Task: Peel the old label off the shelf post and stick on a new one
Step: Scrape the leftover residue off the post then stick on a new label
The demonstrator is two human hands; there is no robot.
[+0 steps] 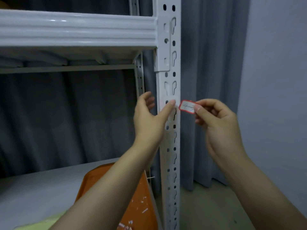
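The right hand (217,123) pinches a small white paper label with a red border (187,106) at the right edge of the white perforated metal shelf post (171,146). The left hand (149,118), fingers loose and spread, presses 1 thumb on the post's face just beside the label. An orange tray (144,188) lies left of the post, lower down.

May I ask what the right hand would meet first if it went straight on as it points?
Most likely the post, beside the thumb of the left hand; the label pinched in the right hand would touch it first. Depth is unclear.
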